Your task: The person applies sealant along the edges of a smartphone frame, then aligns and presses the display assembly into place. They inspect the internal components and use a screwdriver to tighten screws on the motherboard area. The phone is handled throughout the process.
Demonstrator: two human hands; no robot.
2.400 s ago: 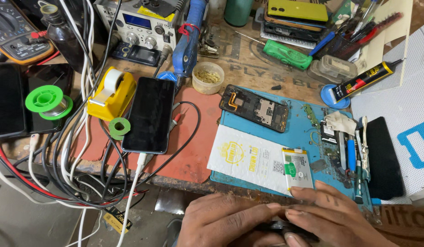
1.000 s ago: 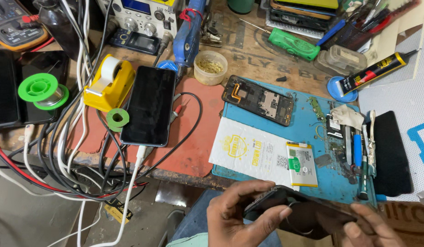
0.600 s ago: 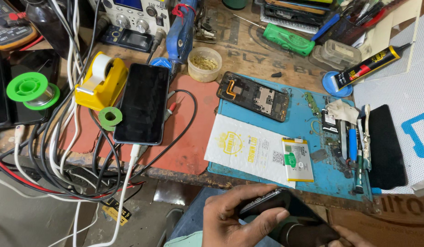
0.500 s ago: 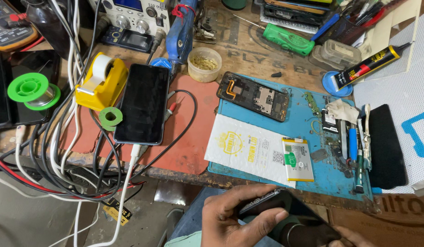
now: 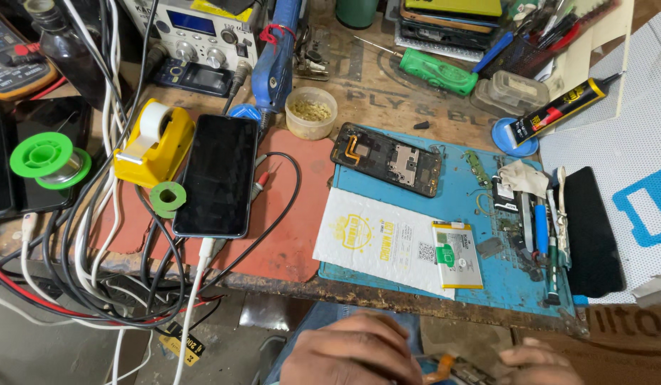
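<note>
Both my hands are low at the bottom edge, below the bench's front edge. My left hand [image 5: 352, 349] is curled, knuckles up, over a dark opened phone [image 5: 455, 369]; only a sliver of it with an orange flex cable shows. My right hand [image 5: 537, 363] is mostly cut off by the frame, and its fingertips rest at the phone's other end. On the bench above lie another opened phone frame [image 5: 387, 158] and a loose battery [image 5: 457, 254] on a blue mat [image 5: 459, 192].
A black phone [image 5: 218, 175] on a white cable lies on a red mat [image 5: 295, 214]. Around it are a yellow tape dispenser [image 5: 154, 142], green solder spool [image 5: 47, 157], screw cup [image 5: 310, 113], white packet [image 5: 384, 241], black screen [image 5: 593, 232], glue tube [image 5: 559, 107] and tangled cables [image 5: 95, 271].
My hands and the dark phone have dropped lower. The phone was plainly in my left hand before; now it is almost out of view. Nothing on the bench has moved.
</note>
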